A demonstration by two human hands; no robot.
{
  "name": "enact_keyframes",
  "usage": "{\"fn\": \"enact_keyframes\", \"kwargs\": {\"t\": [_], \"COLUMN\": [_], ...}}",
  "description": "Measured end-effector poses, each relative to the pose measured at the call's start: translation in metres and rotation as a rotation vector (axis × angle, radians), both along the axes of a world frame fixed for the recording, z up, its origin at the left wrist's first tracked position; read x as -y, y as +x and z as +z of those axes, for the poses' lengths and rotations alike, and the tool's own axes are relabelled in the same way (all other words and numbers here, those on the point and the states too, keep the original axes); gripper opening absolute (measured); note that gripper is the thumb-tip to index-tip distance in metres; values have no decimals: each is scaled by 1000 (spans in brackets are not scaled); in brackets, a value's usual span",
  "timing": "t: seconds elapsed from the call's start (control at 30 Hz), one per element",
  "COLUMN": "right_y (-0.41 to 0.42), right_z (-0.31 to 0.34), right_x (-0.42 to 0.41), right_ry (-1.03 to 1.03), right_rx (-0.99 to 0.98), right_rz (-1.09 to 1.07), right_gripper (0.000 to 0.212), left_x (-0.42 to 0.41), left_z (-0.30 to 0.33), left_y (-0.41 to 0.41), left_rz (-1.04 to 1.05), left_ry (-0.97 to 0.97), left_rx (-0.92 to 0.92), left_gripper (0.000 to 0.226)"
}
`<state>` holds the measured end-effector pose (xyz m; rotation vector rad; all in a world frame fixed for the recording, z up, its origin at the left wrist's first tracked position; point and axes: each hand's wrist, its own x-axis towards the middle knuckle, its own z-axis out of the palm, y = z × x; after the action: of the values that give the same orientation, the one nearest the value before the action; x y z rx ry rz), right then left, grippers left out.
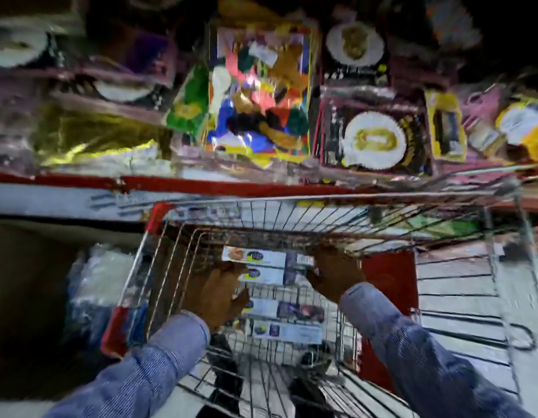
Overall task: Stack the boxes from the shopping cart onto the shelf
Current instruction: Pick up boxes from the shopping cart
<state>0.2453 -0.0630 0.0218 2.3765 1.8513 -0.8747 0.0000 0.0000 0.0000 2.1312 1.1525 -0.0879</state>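
**Four flat boxes in the wire cart, both hands on the upper ones**

Four long, flat cardboard boxes (270, 294) lie in the shopping cart (322, 218), ranged one below another in the picture; each is pale blue-white with a dark picture panel and a round yellow-and-blue mark near its left end; blur hides the print. The cart is a thin metal wire basket with red plastic corner guards; two red corners show on its left side, and a red panel stands at its right.

Two hands reach in, both in blue, finely striped sleeves; the left hand (215, 292) lies at the left ends of the boxes, fingers spread, thumb against the second and third; the right hand (334, 274) presses on the right end of the upper two boxes, fingers apart; whether either hand has closed a grip cannot be told through the blur.

Beyond the cart runs a shelf (80, 181) with a red front edge, crowded with glossy plastic-wrapped packets; at least four show round white discs with gold centres.
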Motion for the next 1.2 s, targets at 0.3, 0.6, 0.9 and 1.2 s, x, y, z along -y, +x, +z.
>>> {"fn": "enact_keyframes", "kwargs": {"t": [0.3,0.6,0.9,1.2], "right_y": [-4,9,19,16], "right_z": [-152,-201,-194,-132], "right_x": [-59,-76,-71,-50], "right_ry": [-217,-194,-69,72], "right_rx": [-1,-61,173,189], "right_rz": [161,442,417,376], "right_gripper": [43,57,59,59], "left_x": [-16,-24,-16,-14], "left_z": [-109,-165,-199,-137], "left_y": [10,23,35,42], "left_rz": [-129,-323,-406,-423], "left_ry": [42,142,304,220], "left_rx": [-13,-181,-265,-225], "left_gripper": [39,34,60,62]}}
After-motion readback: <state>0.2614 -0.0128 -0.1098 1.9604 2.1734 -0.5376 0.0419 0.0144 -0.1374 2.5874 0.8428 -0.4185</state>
